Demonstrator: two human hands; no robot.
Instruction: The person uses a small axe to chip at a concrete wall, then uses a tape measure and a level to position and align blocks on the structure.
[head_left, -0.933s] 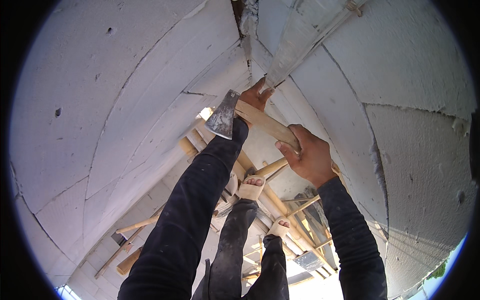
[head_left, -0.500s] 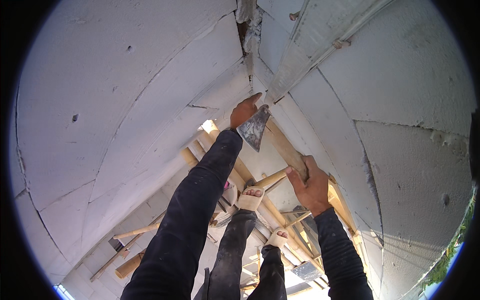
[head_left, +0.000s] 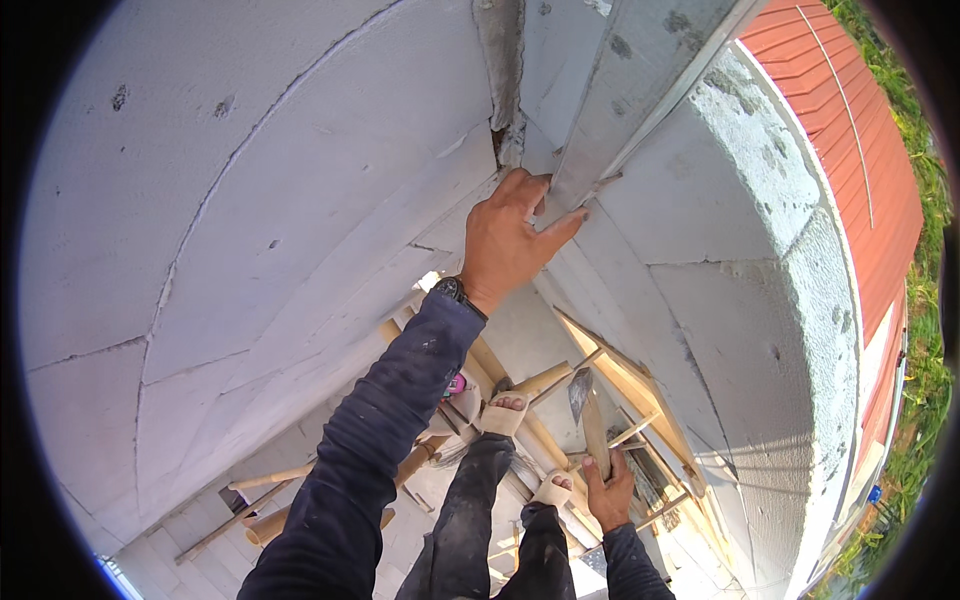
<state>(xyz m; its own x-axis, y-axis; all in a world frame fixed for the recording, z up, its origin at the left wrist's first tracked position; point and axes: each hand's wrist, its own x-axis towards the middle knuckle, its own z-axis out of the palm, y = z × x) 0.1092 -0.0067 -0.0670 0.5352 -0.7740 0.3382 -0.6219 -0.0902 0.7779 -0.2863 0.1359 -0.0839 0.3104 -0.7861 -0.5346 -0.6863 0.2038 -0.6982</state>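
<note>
Hatchet (head_left: 593, 428) is in the right hand (head_left: 611, 496), metal channel (head_left: 635, 95) at the left hand (head_left: 508, 245).

No text, label, brand, number or sign can be read anywhere in the frame. The dark wristwatch (head_left: 450, 289), near the middle of the frame, shows too small for any marks on its dial to be made out. At the lower centre, a small pink patch (head_left: 456, 385) is likewise too small to tell whether it bears print.
</note>
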